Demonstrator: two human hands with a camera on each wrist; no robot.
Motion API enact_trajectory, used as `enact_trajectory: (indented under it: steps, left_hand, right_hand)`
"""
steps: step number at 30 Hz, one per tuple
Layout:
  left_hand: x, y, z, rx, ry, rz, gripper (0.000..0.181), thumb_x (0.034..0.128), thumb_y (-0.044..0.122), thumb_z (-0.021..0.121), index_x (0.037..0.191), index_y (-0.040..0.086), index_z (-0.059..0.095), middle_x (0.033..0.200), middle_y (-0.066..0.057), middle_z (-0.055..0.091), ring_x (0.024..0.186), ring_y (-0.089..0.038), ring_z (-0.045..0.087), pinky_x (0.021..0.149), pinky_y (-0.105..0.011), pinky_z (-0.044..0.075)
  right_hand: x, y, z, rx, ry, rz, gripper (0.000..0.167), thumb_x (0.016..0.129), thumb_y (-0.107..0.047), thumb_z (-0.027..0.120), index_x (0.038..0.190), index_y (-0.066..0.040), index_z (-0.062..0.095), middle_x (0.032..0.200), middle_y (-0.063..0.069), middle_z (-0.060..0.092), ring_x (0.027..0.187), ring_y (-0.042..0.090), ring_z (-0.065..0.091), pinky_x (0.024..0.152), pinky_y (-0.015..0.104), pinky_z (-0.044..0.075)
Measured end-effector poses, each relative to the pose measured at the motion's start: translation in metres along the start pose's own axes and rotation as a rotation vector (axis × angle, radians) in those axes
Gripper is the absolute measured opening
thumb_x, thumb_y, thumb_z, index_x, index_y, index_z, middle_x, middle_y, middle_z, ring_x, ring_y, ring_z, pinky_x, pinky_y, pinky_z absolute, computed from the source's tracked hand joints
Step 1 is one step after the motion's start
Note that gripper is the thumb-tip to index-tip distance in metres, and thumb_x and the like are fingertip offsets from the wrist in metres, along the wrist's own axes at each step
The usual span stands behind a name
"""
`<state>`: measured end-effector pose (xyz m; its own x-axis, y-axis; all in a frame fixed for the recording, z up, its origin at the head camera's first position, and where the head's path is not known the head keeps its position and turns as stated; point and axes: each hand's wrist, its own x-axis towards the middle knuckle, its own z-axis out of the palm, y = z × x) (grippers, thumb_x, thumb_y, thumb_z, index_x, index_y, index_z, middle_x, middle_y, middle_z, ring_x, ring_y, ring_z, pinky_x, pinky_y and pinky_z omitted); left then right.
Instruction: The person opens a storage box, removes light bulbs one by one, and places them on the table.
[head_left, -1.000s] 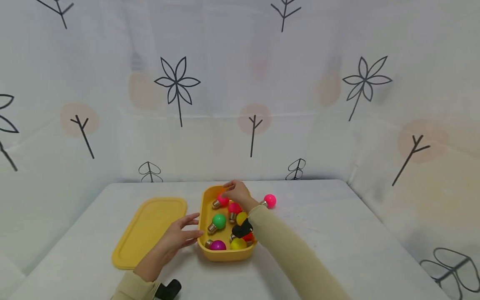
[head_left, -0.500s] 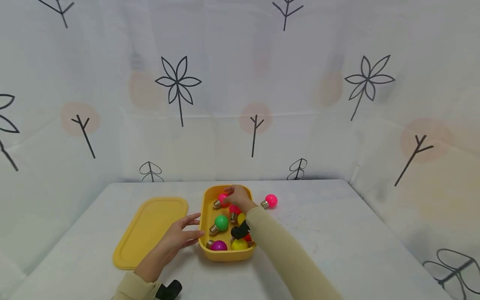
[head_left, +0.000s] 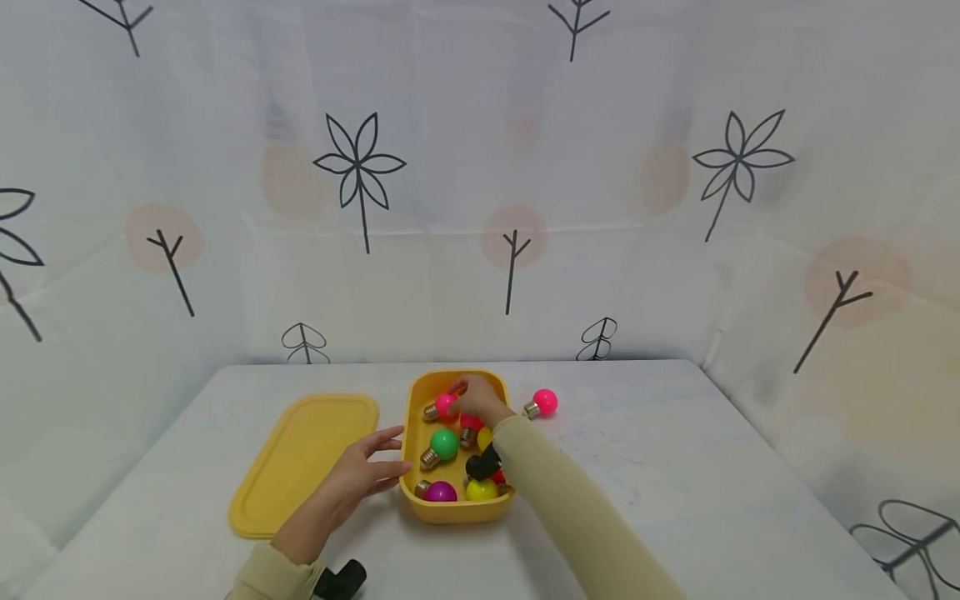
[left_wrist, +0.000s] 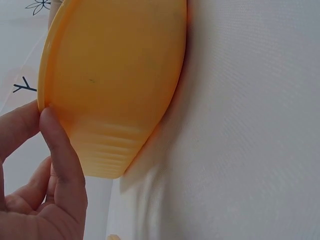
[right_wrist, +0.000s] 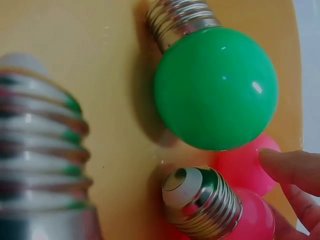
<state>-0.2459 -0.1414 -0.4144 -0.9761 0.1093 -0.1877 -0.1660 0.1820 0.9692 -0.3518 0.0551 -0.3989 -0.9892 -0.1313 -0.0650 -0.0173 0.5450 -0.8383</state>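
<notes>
A yellow plastic container (head_left: 457, 512) stands on the table with several coloured light bulbs inside. My left hand (head_left: 352, 483) pinches its left rim between thumb and finger; in the left wrist view the fingertips meet the edge of the container wall (left_wrist: 120, 65). My right hand (head_left: 482, 402) reaches into the far end and holds a pink bulb (head_left: 446, 405) at its globe. The right wrist view has the thumb (right_wrist: 290, 170) against this pink bulb (right_wrist: 247, 167), partly hidden by a green bulb (right_wrist: 215, 90). Another pink bulb (right_wrist: 250, 220) lies next to it.
A yellow lid (head_left: 300, 467) lies flat left of the container. One pink bulb (head_left: 545, 402) rests on the white table (head_left: 637, 483) beyond the container's right side. Purple (head_left: 440, 492) and yellow (head_left: 482, 490) bulbs sit at the container's near end. A patterned curtain hangs behind.
My right hand has lowered into the container, its fingers coming down around the far pink bulb, which has shifted slightly. The left hand keeps its place at the rim.
</notes>
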Motion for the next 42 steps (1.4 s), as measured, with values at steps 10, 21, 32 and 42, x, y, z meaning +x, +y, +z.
enact_trajectory:
  steps: [10, 21, 32, 42]
  left_hand:
    - [-0.001, 0.001, 0.002, -0.012, 0.000, 0.001, 0.062, 0.0801, 0.010, 0.073, 0.136, 0.008, 0.046, 0.122, -0.014, 0.050, 0.088, -0.021, 0.059, 0.079, -0.036, 0.053]
    - [-0.002, 0.004, 0.004, -0.007, 0.009, -0.002, 0.062, 0.0792, 0.009, 0.074, 0.135, 0.008, 0.047, 0.120, -0.014, 0.051, 0.087, -0.020, 0.059, 0.078, -0.036, 0.053]
    - [0.001, 0.001, 0.002, -0.012, 0.013, -0.006, 0.062, 0.0790, 0.010, 0.074, 0.135, 0.008, 0.047, 0.121, -0.014, 0.050, 0.089, -0.021, 0.058, 0.079, -0.036, 0.053]
    - [0.000, -0.002, 0.001, -0.019, 0.014, 0.002, 0.063, 0.0784, 0.010, 0.075, 0.135, 0.008, 0.047, 0.122, -0.015, 0.049, 0.089, -0.021, 0.058, 0.079, -0.036, 0.053]
  right_hand:
    - [-0.001, 0.001, 0.001, -0.105, -0.079, -0.066, 0.036, 0.074, -0.002, 0.075, 0.108, -0.002, 0.064, 0.103, 0.011, 0.059, 0.088, 0.023, 0.054, 0.079, 0.033, 0.050]
    - [-0.006, -0.013, -0.006, -0.058, -0.086, -0.060, 0.035, 0.075, -0.007, 0.076, 0.108, -0.005, 0.064, 0.101, 0.009, 0.058, 0.088, 0.023, 0.053, 0.079, 0.032, 0.051]
    - [-0.020, -0.031, -0.020, 0.012, -0.115, -0.064, 0.034, 0.077, -0.014, 0.076, 0.107, -0.006, 0.063, 0.101, 0.008, 0.060, 0.088, 0.024, 0.056, 0.085, 0.041, 0.050]
    - [-0.035, -0.040, -0.033, 0.043, -0.129, -0.080, 0.038, 0.077, -0.016, 0.076, 0.111, -0.007, 0.061, 0.101, 0.009, 0.059, 0.085, 0.022, 0.060, 0.087, 0.043, 0.049]
